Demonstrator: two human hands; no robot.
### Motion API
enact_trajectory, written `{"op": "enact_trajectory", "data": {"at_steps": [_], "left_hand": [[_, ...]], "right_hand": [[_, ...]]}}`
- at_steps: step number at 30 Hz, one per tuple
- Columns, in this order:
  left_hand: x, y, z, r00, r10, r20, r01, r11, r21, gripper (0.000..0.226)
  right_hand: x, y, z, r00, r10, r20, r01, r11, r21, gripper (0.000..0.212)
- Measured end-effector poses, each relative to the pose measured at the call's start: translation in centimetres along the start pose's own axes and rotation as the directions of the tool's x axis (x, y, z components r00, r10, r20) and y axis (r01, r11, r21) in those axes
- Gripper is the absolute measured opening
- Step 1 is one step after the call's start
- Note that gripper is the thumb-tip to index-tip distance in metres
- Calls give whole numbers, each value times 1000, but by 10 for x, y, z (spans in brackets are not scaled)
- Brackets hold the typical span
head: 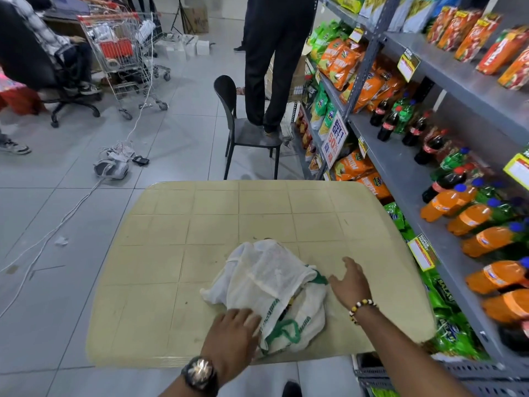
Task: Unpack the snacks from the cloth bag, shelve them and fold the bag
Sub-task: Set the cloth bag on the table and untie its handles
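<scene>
We see the left hand (232,336) laid flat with fingers spread, its fingertips touching the near-left side of the cloth bag (274,293); it grips nothing. The right hand (350,283) is open as well, palm down and fingers splayed, just beside the bag's right side near its green-trimmed mouth, and we cannot tell whether it touches the cloth. The bag lies crumpled and bulging on the beige worktop (177,253), close to the near edge, with a green handle (289,330) drooping toward us. Beyond the bag the worktop is bare up to its far edge, and bare too to the bag's left. To the right of the bag the worktop's edge runs near the grey shelf (406,179), which carries orange soda bottles (472,216) and green snack packets (440,299). Past the far edge a black chair (246,130) stands on the tiled floor with a person standing on its seat.
</scene>
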State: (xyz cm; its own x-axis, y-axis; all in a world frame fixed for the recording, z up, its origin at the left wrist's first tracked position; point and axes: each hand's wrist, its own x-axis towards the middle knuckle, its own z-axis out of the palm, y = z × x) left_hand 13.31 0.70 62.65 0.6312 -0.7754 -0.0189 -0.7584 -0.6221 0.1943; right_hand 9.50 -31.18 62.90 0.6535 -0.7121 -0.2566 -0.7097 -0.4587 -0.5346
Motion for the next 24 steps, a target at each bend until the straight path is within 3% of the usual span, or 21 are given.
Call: {"op": "enact_trajectory", "data": {"at_steps": [2, 5, 9, 13, 16, 20, 24], "left_hand": [[24, 4, -15, 994, -104, 33, 105, 994, -26, 49], [55, 11, -23, 935, -257, 245, 268, 963, -15, 64], [71, 23, -13, 901, -306, 308, 294, 952, 86, 53], [71, 33, -7, 926, -270, 264, 255, 963, 92, 31], [73, 28, -8, 934, -289, 209, 288, 957, 36, 31], [80, 3, -19, 939, -339, 59, 344, 935, -84, 24], [107, -27, -38, 907, -414, -82, 406, 909, -97, 14]], "right_hand": [[-15, 3, 13, 996, -19, 84, 18, 1000, 8, 67], [-29, 6, 32, 970, -172, 174, 189, 978, -86, 70], [-27, -9, 45, 918, -325, 229, 386, 867, -315, 66], [-9, -23, 51, 899, -355, 256, 433, 806, -402, 58], [11, -22, 49, 888, -390, 243, 459, 792, -402, 34], [37, -26, 32, 862, -502, 78, 500, 813, -297, 14], [64, -59, 12, 786, -619, -2, 599, 761, -249, 12]]}}
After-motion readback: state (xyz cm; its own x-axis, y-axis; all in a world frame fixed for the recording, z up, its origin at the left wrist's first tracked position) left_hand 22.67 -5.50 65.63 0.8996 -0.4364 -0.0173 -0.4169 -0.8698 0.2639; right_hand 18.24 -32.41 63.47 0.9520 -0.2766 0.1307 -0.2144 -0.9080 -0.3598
